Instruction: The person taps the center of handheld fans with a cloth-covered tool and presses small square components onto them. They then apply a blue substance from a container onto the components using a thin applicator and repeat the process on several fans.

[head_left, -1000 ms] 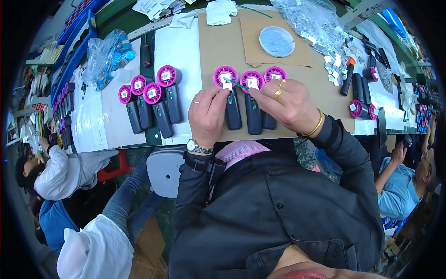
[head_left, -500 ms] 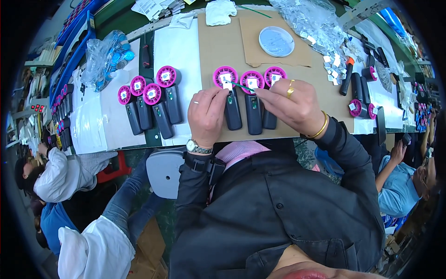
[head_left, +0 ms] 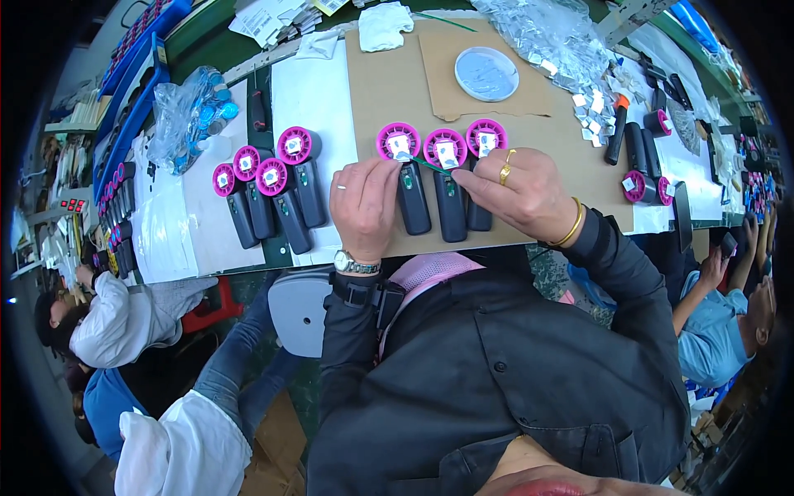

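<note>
Head view: R hand [head_left: 517, 186] pinches green stick [head_left: 430, 166] over middle fan [head_left: 452, 213], L hand [head_left: 364, 205] left of fan, fingers together, contents unclear; stick prob. light, stiffish, grip nr end.

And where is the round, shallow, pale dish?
In the head view, the dish lies above and right of centre on a brown cardboard piece, beyond the person's right hand and near crumpled clear plastic.

Ahead of the torso [head_left: 496, 355], the left hand [head_left: 364, 207] is curled; the right hand [head_left: 521, 194] pinches, its elbow [head_left: 649, 302] bent out beside the torso.
</note>
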`<state>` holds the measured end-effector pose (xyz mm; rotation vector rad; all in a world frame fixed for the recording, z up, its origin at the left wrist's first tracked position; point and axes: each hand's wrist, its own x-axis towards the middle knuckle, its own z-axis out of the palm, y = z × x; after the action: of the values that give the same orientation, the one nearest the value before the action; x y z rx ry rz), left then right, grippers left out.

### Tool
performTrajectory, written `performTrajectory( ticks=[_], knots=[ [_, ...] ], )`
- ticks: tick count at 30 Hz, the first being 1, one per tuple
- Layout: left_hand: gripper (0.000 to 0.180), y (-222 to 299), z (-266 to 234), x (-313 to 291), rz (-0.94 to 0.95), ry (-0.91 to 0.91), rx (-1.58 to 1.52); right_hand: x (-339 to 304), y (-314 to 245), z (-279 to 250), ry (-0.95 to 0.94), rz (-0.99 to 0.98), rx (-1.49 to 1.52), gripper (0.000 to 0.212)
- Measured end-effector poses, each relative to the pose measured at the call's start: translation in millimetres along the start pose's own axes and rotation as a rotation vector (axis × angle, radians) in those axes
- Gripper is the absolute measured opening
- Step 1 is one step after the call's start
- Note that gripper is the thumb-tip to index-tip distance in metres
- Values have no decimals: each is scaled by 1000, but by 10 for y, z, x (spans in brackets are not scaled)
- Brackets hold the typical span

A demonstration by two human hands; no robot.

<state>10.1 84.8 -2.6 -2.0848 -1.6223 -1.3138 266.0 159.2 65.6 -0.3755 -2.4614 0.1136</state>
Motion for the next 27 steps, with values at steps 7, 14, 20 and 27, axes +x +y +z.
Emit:
performTrajectory(
  ticks=[7, 14, 20, 27],
  knots=[
    [25, -28, 19, -20, 17, 0, -1, -7, -6, -113, 15, 42, 16, 33],
    [29, 79, -46, -48, -20, 14, -57, -214, 380, -196, 221, 640, 122, 26],
    [30, 162, 11, -68, -8, 30, -57, -522, 861, 96, 108, 455, -271, 20],
    [24, 278, -112, -18, 2, -33, -63, -718, 1281, -644, 288, 640, -377, 15]
  ],
)
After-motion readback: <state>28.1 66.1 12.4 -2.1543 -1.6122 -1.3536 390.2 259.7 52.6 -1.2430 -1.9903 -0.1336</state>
